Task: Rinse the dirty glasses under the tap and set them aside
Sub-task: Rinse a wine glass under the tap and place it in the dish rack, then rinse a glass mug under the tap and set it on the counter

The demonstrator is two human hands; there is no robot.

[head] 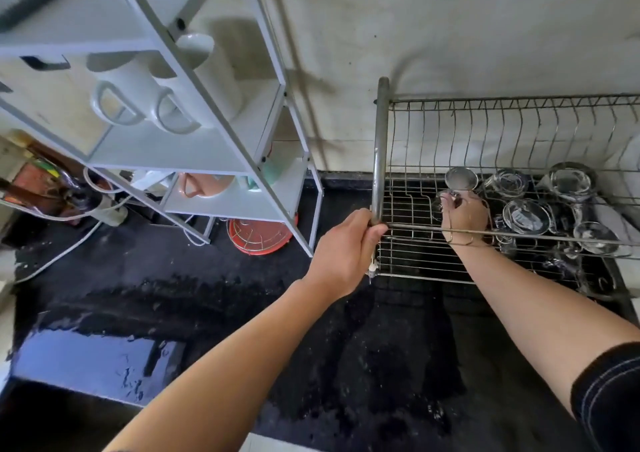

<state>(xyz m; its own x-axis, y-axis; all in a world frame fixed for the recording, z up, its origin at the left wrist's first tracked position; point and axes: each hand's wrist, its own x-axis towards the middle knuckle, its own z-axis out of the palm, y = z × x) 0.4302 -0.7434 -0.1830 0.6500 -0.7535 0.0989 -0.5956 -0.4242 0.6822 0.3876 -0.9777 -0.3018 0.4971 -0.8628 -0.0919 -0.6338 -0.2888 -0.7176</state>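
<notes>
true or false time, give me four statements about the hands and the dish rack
1. The left hand grips the upright post of the wire dish rack. True.
2. The right hand holds a plate. False: it holds a glass inside the rack.
3. More glasses lie in the rack. True.
4. The white mugs sit in the rack. False: they are on the white shelf unit at left.

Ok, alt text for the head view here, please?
A person's right hand holds a glass inside a wire dish rack beside other glasses, while the left hand grips the rack's corner post. The black counter is wet.
</notes>
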